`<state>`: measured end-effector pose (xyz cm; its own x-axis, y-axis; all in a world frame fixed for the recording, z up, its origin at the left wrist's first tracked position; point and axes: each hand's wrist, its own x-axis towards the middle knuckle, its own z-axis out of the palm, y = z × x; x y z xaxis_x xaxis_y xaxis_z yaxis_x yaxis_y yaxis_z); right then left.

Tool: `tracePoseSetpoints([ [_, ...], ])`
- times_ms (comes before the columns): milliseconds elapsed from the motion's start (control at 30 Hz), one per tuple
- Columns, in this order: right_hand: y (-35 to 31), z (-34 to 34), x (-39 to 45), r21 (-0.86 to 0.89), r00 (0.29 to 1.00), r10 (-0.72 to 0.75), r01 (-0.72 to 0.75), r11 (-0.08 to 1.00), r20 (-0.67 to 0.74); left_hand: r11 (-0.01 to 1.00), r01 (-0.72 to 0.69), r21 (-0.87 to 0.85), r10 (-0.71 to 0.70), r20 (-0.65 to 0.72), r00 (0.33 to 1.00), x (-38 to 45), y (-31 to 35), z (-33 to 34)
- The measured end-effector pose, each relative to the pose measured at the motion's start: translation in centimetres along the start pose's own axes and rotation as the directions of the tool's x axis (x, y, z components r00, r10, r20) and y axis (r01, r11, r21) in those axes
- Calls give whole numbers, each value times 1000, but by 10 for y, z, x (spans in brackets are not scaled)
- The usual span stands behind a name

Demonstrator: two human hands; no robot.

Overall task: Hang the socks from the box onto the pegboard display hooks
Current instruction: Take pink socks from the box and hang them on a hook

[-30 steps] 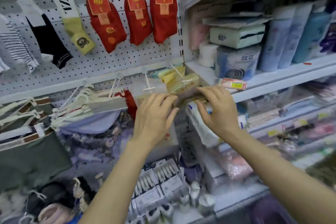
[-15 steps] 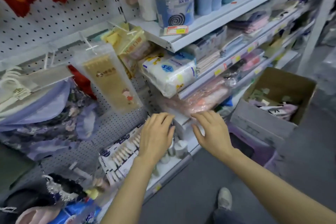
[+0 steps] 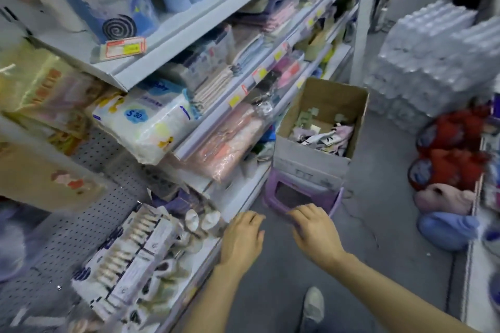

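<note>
Empty-handed just now: left hand (image 3: 242,238) and right hand (image 3: 315,231) both out in front over the aisle floor, fingers loosely bent, gripping nothing. Ahead and slightly right, an open cardboard box (image 3: 311,162) perched on a purple plastic stool (image 3: 300,199), with a heap of socks (image 3: 323,136) lying loose inside on their cards. Off to the lower left, pegboard (image 3: 81,213), partly covered by hanging packets.

Likely next: a reach into the box for another pair. Risks from here: tipping the box off its small perch by leaning or pulling on the near wall; snagging two tangled pairs at once and dropping one; catching the crowded shelf (image 3: 224,113) goods with an elbow on the swing round. Too blurred to tell which cards carry hooks facing up, so possibly some fumbling there.
</note>
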<state>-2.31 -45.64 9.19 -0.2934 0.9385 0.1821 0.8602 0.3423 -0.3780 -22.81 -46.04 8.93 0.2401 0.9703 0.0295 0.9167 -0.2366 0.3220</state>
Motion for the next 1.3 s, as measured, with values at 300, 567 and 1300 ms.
tracePoseSetpoints([
  [300, 107, -21, 32, -42, 986, 168, -168, 985, 0, 997, -59, -46, 61, 45, 997, 95, 49, 37],
  [567, 151, -26, 94, -20, 958, 258, -262, 965, -124, 986, -134, -103, 122, -113, 986, 226, 62, 32],
  [1300, 250, 24, 220, -1, 895, 447, -447, 895, -10, 934, -330, -139, 356, 450, 819, 532, 115, 206],
])
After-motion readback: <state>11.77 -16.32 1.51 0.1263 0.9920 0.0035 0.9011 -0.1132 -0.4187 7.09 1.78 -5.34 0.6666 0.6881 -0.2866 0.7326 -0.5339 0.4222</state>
